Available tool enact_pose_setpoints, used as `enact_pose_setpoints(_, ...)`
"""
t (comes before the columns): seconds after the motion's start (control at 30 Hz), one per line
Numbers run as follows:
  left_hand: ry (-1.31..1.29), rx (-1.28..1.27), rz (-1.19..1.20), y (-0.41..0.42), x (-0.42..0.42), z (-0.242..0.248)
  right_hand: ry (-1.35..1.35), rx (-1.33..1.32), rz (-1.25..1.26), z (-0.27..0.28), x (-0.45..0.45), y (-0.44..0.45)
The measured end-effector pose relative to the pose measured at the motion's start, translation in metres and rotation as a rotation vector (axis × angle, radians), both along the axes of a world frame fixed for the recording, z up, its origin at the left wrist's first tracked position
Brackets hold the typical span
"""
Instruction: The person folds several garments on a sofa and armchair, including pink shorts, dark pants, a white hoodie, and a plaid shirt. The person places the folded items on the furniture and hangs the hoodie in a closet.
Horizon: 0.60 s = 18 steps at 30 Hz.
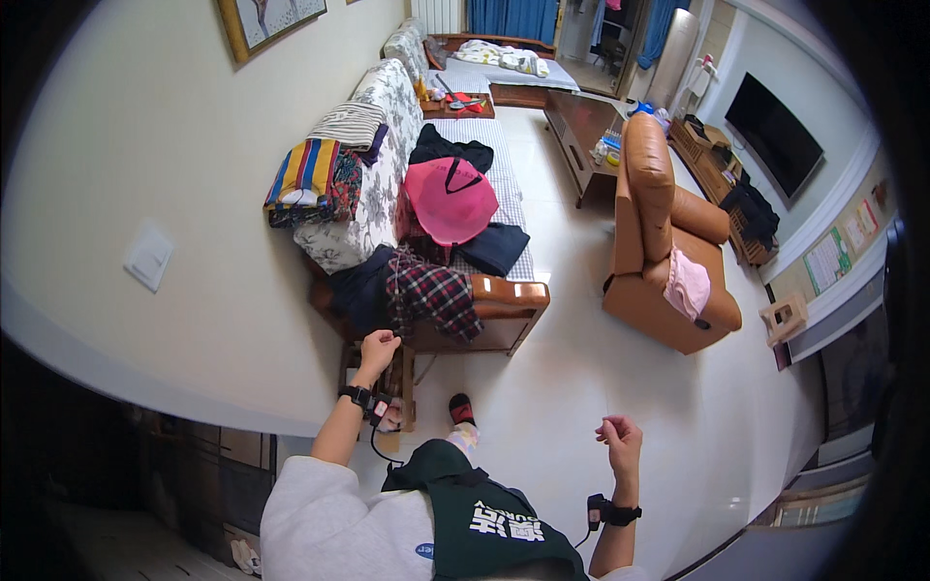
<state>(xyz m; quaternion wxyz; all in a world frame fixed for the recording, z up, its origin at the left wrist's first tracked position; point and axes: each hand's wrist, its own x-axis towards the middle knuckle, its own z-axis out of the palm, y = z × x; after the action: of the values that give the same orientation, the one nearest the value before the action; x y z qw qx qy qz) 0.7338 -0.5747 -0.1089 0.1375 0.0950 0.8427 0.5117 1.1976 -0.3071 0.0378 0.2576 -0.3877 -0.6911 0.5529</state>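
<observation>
My left hand (379,353), fingers curled in with nothing seen in them, hovers in front of the near end of a wooden sofa (512,293). Just beyond it, a plaid shirt (436,294) and a dark garment (363,290) hang over that armrest. My right hand (622,441) is raised over the tiled floor, its fingers bent and slightly apart, holding nothing visible. On the sofa seat lie a pink bag-like item (452,202), folded dark trousers (495,248) and a black garment (443,149).
Folded clothes (320,174) rest on the sofa back. To the right stands a brown leather armchair (654,240) with a pink cloth (687,283). A wooden coffee table (585,138) is farther off. Beneath my left arm is an open box (408,396); a small stool (785,319) stands right.
</observation>
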Motion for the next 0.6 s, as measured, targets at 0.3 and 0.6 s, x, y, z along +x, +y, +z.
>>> enact_pose_setpoints(0.3,0.041,-0.436,0.177,0.107,-0.149,-0.065,-0.136,-0.101,-0.037,0.002,-0.084,0.118)
enact_pose_setpoints(0.6,-0.098,-0.699,0.163,0.145,-0.2,-0.068,-0.131,-0.146,0.038,-0.018,-0.173,0.181)
